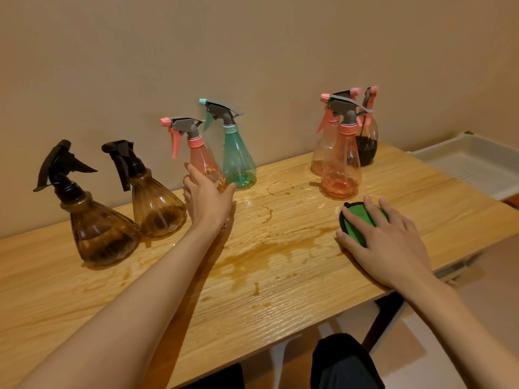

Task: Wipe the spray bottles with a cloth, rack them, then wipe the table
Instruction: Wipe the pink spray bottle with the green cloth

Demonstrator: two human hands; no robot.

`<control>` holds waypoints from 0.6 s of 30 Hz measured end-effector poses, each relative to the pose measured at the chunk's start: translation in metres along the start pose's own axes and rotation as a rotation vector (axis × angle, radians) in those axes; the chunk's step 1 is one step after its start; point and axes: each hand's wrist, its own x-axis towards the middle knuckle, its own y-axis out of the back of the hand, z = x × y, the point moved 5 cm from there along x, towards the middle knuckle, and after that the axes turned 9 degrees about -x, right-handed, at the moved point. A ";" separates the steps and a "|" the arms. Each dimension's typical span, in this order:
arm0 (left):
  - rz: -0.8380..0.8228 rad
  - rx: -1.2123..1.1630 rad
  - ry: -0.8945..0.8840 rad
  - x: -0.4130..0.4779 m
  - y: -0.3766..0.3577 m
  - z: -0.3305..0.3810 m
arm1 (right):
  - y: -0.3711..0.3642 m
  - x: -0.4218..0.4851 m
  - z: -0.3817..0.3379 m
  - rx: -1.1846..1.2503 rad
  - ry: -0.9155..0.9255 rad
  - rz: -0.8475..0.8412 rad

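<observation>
Several spray bottles stand on the wooden table [280, 279]. My left hand [206, 199] is wrapped round the lower body of a pink bottle [200, 155] at the middle. A teal bottle [237, 155] stands right beside it. Two brown bottles with black triggers [98, 228] [154, 203] are at the left. More pink bottles [341, 167] and a dark one [366, 141] cluster at the back right. My right hand [390, 242] lies flat, fingers spread, on a green cloth [356, 223] on the table.
A brown liquid spill [269, 254] and wet rings spread over the table's middle. A white plastic rack or tray [471, 161] sits past the table's right end. The wall runs close behind the bottles. My dark-clothed knees show below the front edge.
</observation>
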 end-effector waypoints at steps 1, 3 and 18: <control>0.023 0.003 0.006 0.002 0.000 -0.001 | 0.000 0.000 0.001 0.003 -0.005 0.005; 0.053 -0.014 0.025 0.005 0.001 -0.002 | -0.002 -0.001 0.003 0.004 -0.018 0.023; 0.051 -0.103 -0.021 0.011 0.008 -0.015 | -0.003 -0.002 0.004 0.015 -0.044 0.080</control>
